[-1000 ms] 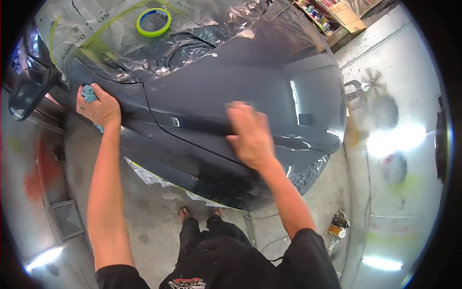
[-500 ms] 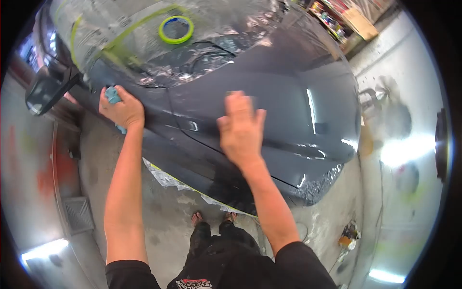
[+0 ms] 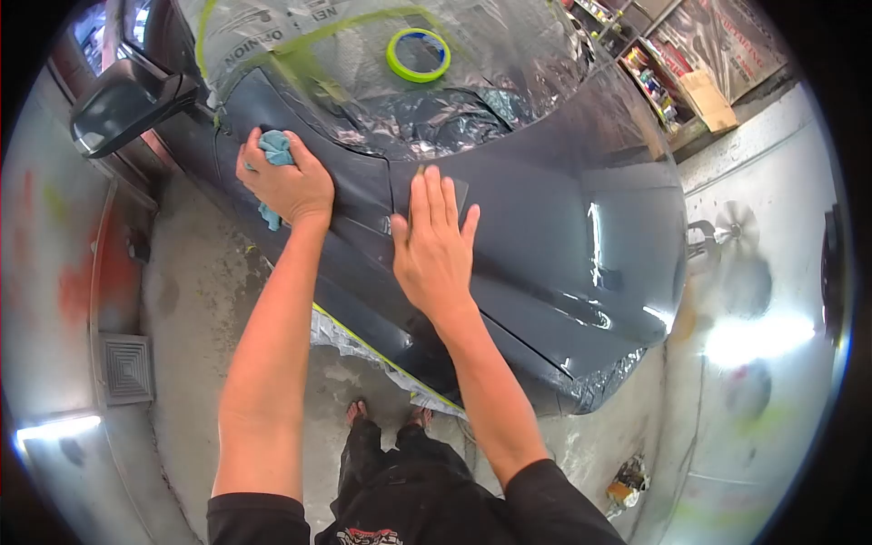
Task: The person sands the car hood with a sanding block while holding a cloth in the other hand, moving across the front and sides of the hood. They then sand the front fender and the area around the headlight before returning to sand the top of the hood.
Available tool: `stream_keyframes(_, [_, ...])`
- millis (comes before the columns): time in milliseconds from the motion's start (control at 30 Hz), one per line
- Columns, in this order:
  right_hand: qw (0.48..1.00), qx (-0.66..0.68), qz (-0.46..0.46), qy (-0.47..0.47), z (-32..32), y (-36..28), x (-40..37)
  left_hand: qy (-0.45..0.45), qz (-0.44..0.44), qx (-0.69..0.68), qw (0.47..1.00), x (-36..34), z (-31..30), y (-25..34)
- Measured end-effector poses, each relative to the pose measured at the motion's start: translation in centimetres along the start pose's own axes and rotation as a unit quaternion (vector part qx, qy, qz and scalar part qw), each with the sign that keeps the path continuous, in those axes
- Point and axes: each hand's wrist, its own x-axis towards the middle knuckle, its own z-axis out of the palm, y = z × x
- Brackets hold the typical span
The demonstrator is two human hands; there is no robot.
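Note:
My left hand (image 3: 289,182) grips a crumpled blue cloth (image 3: 275,148) over the dark fender near the side mirror (image 3: 123,104); part of the cloth hangs below the fingers. On the dark grey hood (image 3: 545,200), beside its seam with the fender, my right hand (image 3: 436,232) lies nearly flat. A thin dark sheet or pad (image 3: 461,193) shows under its fingers, pressed against the panel and mostly hidden.
A yellow-green tape roll (image 3: 392,56) rests on the plastic sheeting over the windshield (image 3: 272,32). Shelves with bottles (image 3: 645,82) stand at the upper right. A wall fan (image 3: 734,225) is at the right. Crumpled litter (image 3: 627,483) lies on the floor.
The view has shifted, with the car appearing further right. My right hand has moved across the hood towards the fender seam. My left hand still holds the cloth near the mirror.

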Motion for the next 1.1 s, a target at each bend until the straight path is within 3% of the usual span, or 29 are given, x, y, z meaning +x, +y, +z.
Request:
stream_keyframes(100, [0.998, 0.0, -0.045, -0.032, -0.9, 0.5, 0.0, -0.021, -0.017, -0.005, 1.0, -0.2, -0.3, 0.3])
stream_keyframes(200, [0.999, -0.011, -0.031, -0.017, 0.0, -0.1, 2.4, -0.015, -0.016, -0.009, 1.0, -0.1, -0.5, 0.4])
stream_keyframes(400, [0.998, 0.002, -0.063, -0.022, -0.3, 0.0, 0.3, 0.003, 0.001, 0.003, 1.0, -0.3, -0.2, -0.1])
stream_keyframes(467, [0.998, 0.001, -0.052, -0.018, 0.5, -0.3, 1.4, -0.027, -0.02, -0.01, 0.999, -0.2, -0.5, 0.4])
stream_keyframes(633, [0.998, 0.024, -0.058, -0.023, 0.1, -0.3, -1.0, -0.018, -0.011, -0.011, 1.0, 0.0, -0.2, 0.3])
stream_keyframes(800, [0.999, 0.008, -0.05, -0.006, 0.7, -1.0, 2.7, -0.019, -0.017, -0.01, 1.0, -0.3, -0.5, 0.4])
stream_keyframes(933, [0.997, 0.025, -0.065, -0.029, -0.6, -0.4, -0.1, -0.009, -0.011, -0.013, 1.0, 0.0, -0.1, 0.5])
stream_keyframes(1100, [0.998, 0.018, -0.062, -0.008, 0.3, -0.8, 2.5, -0.012, -0.008, -0.011, 1.0, -0.4, -0.3, 0.1])
